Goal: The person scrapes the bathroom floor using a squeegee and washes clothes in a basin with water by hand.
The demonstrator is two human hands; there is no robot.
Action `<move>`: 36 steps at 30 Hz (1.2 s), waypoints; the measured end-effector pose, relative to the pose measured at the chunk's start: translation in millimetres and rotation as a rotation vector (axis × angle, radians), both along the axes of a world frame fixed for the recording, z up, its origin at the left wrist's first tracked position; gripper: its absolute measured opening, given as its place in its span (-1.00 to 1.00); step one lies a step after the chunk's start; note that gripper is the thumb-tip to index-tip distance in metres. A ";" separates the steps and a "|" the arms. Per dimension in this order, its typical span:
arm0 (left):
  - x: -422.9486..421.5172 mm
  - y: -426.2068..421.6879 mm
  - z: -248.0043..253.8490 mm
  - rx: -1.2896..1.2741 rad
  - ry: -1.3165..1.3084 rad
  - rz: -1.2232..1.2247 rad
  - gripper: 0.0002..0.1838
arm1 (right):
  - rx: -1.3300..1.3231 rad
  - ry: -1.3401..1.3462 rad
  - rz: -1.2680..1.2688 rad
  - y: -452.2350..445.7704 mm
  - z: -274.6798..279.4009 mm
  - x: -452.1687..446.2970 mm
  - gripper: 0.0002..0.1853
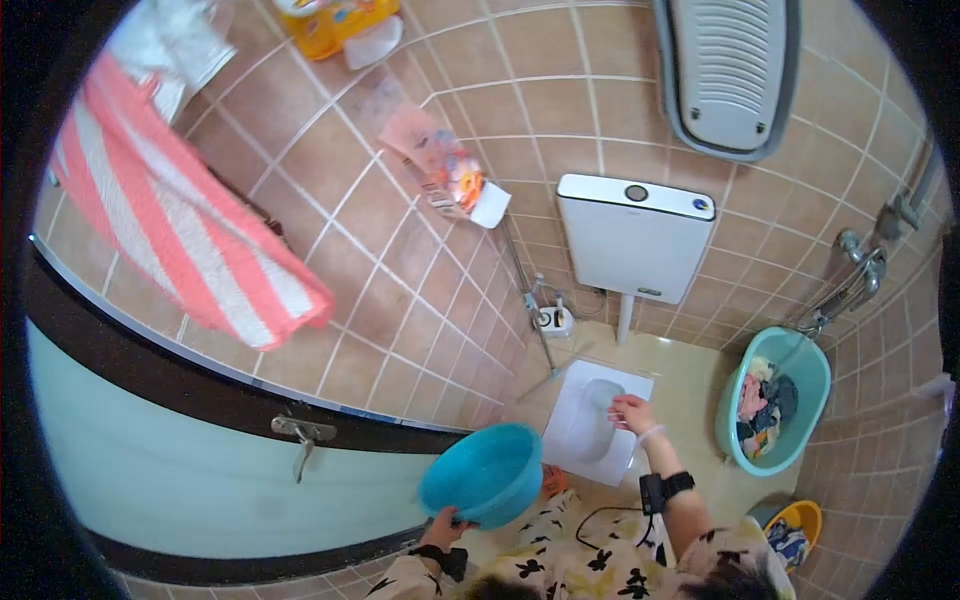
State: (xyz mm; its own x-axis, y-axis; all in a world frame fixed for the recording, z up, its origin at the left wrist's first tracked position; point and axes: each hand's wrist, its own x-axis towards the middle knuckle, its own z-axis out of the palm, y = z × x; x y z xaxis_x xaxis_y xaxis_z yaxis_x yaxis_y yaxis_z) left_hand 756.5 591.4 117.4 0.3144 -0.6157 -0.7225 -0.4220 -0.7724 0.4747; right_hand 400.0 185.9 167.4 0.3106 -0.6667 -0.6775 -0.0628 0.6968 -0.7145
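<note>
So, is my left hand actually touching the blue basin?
Touching. The head view shows the left hand gripping the blue basin at its near rim, with no gap visible between them.

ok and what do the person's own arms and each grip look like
Both the left grip and right grip look ungloved. The pale left sleeve and right sleeve carry dark prints. There's a black wristband on the left; on the right, a pale bracelet and a black strap with a boxy unit. A thin dark cable loops nearby.
</note>
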 end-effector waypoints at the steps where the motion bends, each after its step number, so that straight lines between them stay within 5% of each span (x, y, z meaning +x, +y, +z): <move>1: -1.9 6.2 -3.9 -0.201 -0.049 -0.044 -0.59 | 0.003 -0.007 0.095 -2.3 9.9 26.3 -0.72; 2: 3.7 16.2 -5.6 -0.608 -0.153 -0.112 -0.59 | 0.008 -0.018 0.188 -7.8 17.9 53.0 -0.72; 4: 42.7 63.5 -104.4 -0.232 0.134 0.232 -0.60 | -0.007 -0.086 0.258 -26.8 14.7 100.1 -0.72; 8: 29.2 52.9 -33.6 -0.198 0.347 0.319 -0.58 | -0.065 -0.243 0.234 -85.2 25.6 188.5 -0.72; 12: -13.2 16.3 71.3 -0.071 -0.020 0.189 -0.76 | 0.093 -0.264 0.047 -149.0 15.5 265.1 -0.75; 14: 28.4 103.7 -55.1 -0.371 -0.127 -0.203 -0.46 | 0.147 -0.295 -0.043 -178.9 -2.8 297.3 -0.77; 18: 2.0 5.9 -16.7 -0.066 0.045 0.217 -0.51 | 0.132 -0.257 0.040 -264.5 -49.2 364.7 -0.43; 24: 14.5 -92.2 -7.5 0.058 0.051 0.266 -0.58 | -0.085 -0.316 0.000 -397.9 -64.1 432.9 -0.49; 32: 26.5 -104.8 -14.4 0.073 0.113 0.180 -0.67 | 0.006 -0.646 -0.194 -334.6 -77.4 373.4 -0.56; 33: 27.1 -104.9 -15.8 0.064 0.128 0.158 -0.68 | 0.192 -0.701 -0.290 -305.0 -50.5 339.2 -0.78; 36: 35.1 -98.0 -20.8 0.014 0.186 0.075 -0.71 | 0.595 -0.938 -0.415 -219.3 -8.2 234.2 -0.59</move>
